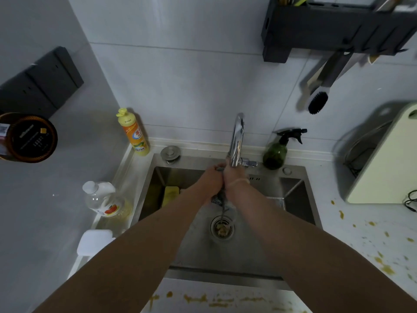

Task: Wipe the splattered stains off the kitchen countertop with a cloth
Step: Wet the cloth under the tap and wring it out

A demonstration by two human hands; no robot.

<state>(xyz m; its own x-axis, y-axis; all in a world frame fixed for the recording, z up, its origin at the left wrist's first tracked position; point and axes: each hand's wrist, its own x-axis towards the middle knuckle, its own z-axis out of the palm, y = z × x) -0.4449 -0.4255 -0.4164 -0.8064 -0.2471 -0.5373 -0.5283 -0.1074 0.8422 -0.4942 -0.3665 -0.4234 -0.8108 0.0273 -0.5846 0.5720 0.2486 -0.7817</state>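
Head view, looking down into a steel sink [293, 199]. Both hands meet over the basin, directly beneath the spout of the chrome faucet [237, 141]. The left hand [211, 180] and right hand [234, 179] press together, each with fingers curled around a striped grey cloth [218, 199]; a twisted end of the cloth hangs below the hands, above the drain [222, 228], which holds food scraps. Yellow-brown stains [383, 265] spatter the white countertop [361, 222] right of the sink and along its front edge. A yellow sponge [171, 194] lies at the basin's left side. On the back ledge stand a yellow detergent bottle [134, 134] to the left and a green spray bottle [276, 152] to the right of the faucet. A pale cutting board [383, 159] leans at far right. A dark rack [334, 26] hangs on the tiled wall.
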